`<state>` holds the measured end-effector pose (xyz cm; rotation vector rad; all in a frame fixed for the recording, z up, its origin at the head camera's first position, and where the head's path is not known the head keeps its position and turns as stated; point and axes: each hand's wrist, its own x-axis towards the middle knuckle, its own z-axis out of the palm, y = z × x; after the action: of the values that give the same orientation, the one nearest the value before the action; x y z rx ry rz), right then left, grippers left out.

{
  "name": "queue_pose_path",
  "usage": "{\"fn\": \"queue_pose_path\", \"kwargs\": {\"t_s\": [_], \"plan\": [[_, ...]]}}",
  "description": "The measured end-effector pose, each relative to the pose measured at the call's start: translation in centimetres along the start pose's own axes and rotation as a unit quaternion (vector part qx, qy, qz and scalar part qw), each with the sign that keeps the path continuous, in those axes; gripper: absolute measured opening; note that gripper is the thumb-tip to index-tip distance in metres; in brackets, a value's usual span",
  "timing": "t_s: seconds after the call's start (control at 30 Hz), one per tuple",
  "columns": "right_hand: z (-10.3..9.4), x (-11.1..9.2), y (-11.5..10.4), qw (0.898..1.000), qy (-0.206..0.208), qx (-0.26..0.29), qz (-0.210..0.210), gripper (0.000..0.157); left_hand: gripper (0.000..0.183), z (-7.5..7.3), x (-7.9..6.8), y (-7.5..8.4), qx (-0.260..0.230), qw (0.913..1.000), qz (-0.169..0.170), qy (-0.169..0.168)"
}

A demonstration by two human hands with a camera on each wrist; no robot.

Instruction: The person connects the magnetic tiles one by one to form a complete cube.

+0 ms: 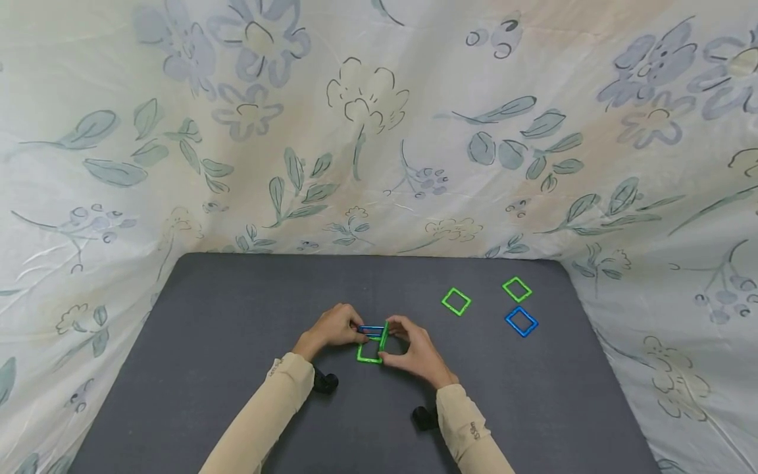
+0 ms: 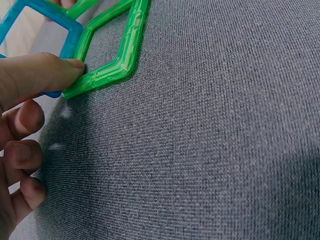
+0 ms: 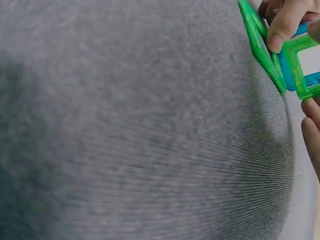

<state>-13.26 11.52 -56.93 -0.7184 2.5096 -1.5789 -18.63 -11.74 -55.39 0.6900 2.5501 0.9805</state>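
My left hand (image 1: 335, 326) pinches an upright blue square magnetic tile (image 1: 372, 328), an open frame. Its thumb (image 2: 55, 72) lies where that tile meets a green square tile (image 1: 369, 360) flat on the table. Another green tile (image 1: 383, 337) stands upright along the flat tile's right side, held between the thumb and fingers of my right hand (image 1: 422, 355). In the right wrist view, this held green tile (image 3: 296, 70) is close against the blue one. Whether their edges touch is unclear. Part of the blue tile is behind the left fingers.
Farther back on the right of the dark grey table (image 1: 249, 289) lie two green tiles, one nearer (image 1: 456, 301) and one farther right (image 1: 517, 289). A blue tile (image 1: 522, 322) lies just in front of the latter. Flowered cloth (image 1: 367, 164) hangs behind the table.
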Motion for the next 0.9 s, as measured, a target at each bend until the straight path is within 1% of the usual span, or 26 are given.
{"fn": "queue_pose_path", "kwargs": {"t_s": [0.13,0.2,0.27,0.37,0.47,0.7,0.77,0.9], "plan": [[0.4,-0.3,0.1,1.0,-0.006,0.006,0.014,0.066,0.006,0.0,0.1,0.0,0.004,1.0,-0.005,0.0],[0.7,-0.5,0.2,1.0,-0.007,-0.004,0.02,0.068,0.006,0.1,0.0,0.0,0.006,1.0,-0.007,-0.001],[1.0,-0.7,0.1,0.999,-0.001,-0.035,0.02,0.069,0.006,0.1,0.0,0.0,0.005,0.9999,-0.009,-0.001],[1.5,-1.0,0.0,0.996,0.02,-0.087,0.02,0.069,0.006,0.1,0.0,0.0,0.002,0.9999,-0.013,-0.002],[2.0,-1.2,-0.2,0.991,0.042,-0.12,0.026,0.071,0.006,0.1,0.0,0.0,-0.001,0.9999,-0.011,0.0],[3.2,-1.7,-0.3,0.986,0.076,-0.136,0.051,0.077,0.005,0.1,0.1,-0.2,0.003,0.9999,-0.013,0.006],[3.4,-1.8,-0.3,0.986,0.082,-0.135,0.062,0.074,0.005,0.1,0.1,-0.2,0.004,0.9999,-0.013,0.006],[3.2,-1.9,-0.2,0.987,0.074,-0.122,0.075,0.067,0.005,0.2,0.1,-0.2,0.007,0.9999,-0.013,0.008]]}}
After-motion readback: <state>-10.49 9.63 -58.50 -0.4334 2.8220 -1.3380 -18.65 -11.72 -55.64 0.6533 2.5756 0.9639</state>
